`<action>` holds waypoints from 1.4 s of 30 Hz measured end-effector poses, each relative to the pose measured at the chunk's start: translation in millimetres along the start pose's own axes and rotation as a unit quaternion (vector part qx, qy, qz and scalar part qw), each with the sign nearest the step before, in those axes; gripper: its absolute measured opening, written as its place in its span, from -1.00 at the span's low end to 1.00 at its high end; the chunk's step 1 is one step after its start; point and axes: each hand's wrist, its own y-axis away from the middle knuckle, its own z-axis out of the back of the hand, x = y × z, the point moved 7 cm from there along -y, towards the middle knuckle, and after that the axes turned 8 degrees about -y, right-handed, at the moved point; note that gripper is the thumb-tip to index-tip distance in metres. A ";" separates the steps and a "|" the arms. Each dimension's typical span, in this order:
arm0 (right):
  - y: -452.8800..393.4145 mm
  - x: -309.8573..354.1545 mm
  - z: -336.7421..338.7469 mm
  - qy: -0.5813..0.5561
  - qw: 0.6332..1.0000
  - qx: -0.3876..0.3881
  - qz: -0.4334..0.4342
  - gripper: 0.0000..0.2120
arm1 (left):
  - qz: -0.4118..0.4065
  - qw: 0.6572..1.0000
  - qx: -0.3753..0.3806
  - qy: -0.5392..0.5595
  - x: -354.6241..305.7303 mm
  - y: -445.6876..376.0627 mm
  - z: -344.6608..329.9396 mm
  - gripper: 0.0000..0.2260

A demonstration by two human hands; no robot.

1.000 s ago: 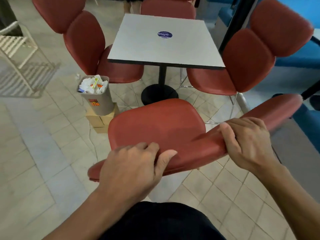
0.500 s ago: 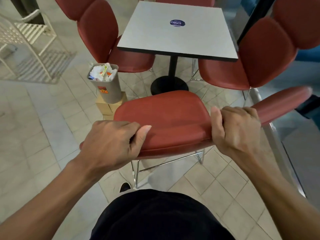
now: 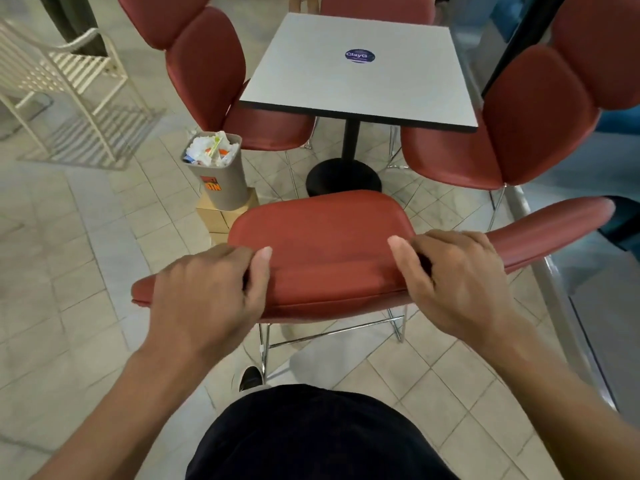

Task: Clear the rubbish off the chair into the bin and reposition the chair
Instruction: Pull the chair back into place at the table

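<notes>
**Both hands clamped on the chair back, ready to push in**

Both hands hold the chair [image 3: 322, 244] by its top edge: left hand [image 3: 211, 299] and right hand [image 3: 460, 282], fingers curled over it, thumbs on the near face. Its seat looks free of rubbish. Left of the chair stands the full bin [image 3: 221, 178]; beyond the chair is the table [image 3: 356, 81]. The clearing seems done, and repositioning is in hand. Next, an even push toward the table's near side.

The single head-worn camera looks forward and steeply down, close above the chair [image 3: 322, 244] back.
</notes>
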 end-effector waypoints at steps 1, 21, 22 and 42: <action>-3.7 -8.4 2.6 0.004 1.000 0.022 -0.007 -0.55 | 0.006 1.000 -0.010 -0.004 -11.2 2.6 -1.2 -0.56; -3.1 -13.5 -5.3 0.057 0.997 -0.004 -0.057 -0.46 | -0.059 0.982 -0.178 -0.007 -3.9 -7.2 -6.6 -0.55; -4.2 -9.8 -7.4 0.058 0.997 -0.014 -0.057 -0.47 | -0.060 0.983 -0.174 -0.007 2.2 -11.1 -9.0 -0.54; -30.8 -3.9 -18.9 0.036 0.994 -0.086 -0.063 -0.51 | -0.041 0.984 -0.171 -0.007 -7.5 -47.7 -30.0 -0.66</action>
